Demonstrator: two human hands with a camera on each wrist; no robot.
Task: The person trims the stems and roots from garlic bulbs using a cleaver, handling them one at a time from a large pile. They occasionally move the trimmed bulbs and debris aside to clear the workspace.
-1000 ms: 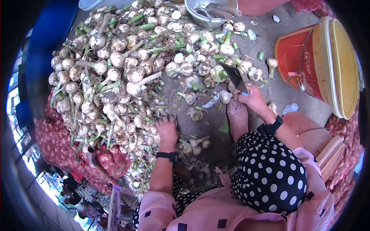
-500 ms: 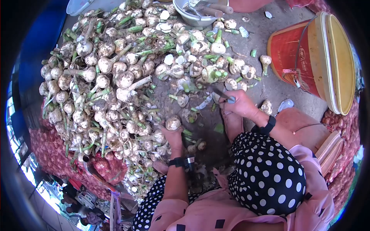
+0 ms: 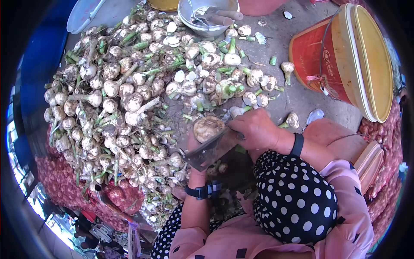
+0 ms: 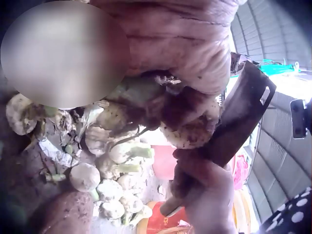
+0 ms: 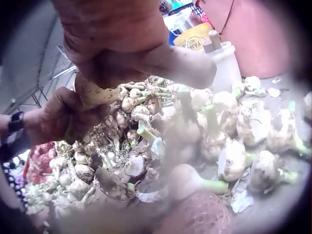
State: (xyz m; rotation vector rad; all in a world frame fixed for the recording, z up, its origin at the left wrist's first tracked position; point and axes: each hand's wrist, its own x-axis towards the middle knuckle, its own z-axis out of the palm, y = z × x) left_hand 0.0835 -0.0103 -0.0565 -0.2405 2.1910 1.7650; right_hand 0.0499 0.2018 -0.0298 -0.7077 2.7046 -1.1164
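Observation:
My left hand [image 3: 192, 141] grips a large, dirt-streaked garlic bulb [image 3: 209, 127] in front of the lap, and the blade partly covers that hand in the head view. In my right hand [image 3: 261, 129] is the handle of a broad dark cleaver [image 3: 212, 151]. Its blade lies across the lower side of the bulb, the flat facing the head camera. The left wrist view shows the same blade [image 4: 243, 109] right against the bulb [image 4: 192, 131]. A big heap of garlic [image 3: 110, 110] with stems spreads on the ground left of and beyond the hands.
Several trimmed bulbs [image 3: 226, 90] lie beyond the right hand. A red bucket [image 3: 312, 56] with a yellow lid stands at the right. Wooden-handled tools rest in a white basin [image 3: 202, 29] at the back. Red mesh sacks [image 3: 60, 177] lie at the left, beside a metal pipe [image 3: 105, 198].
The left hand went from the heap's edge, picked up a bulb and lifted it toward the middle. The right hand swung the cleaver leftward from beside the foot to the bulb.

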